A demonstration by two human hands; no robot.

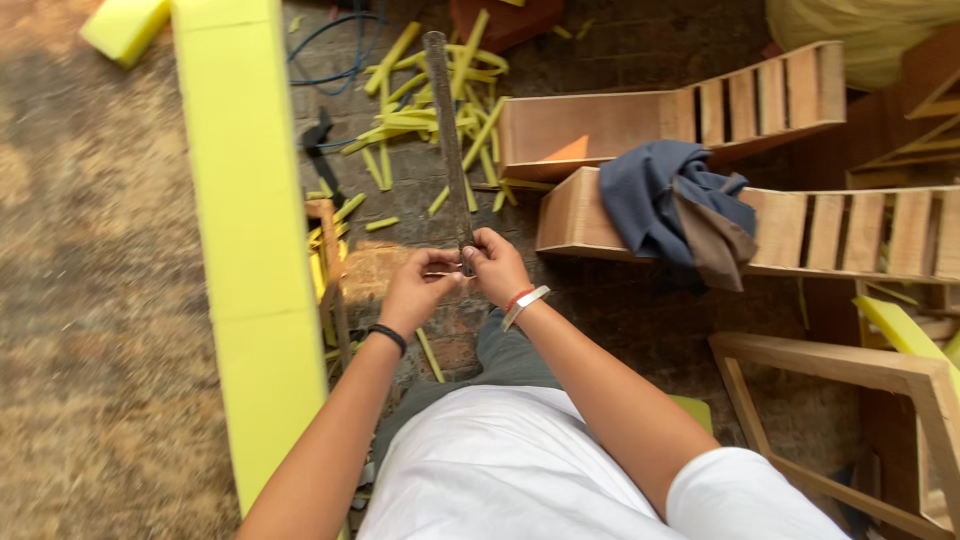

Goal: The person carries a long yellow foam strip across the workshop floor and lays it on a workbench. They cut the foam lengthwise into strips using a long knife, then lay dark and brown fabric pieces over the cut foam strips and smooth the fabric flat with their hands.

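Both hands meet at the near end of the long metal blade (447,140), right hand (497,266) clamped on its base, left hand (418,290) pinching just beside, the blade's length pointing away over yellow foam scraps (430,110).

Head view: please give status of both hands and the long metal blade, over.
Left hand and right hand both closed on the near end of the long metal blade. Blade points away, over yellow foam scraps. Nothing blocks it; foam slab at left.

Upholstery workshop: wooden frames (690,110), yellow foam slab (250,200), foam offcuts (430,110).
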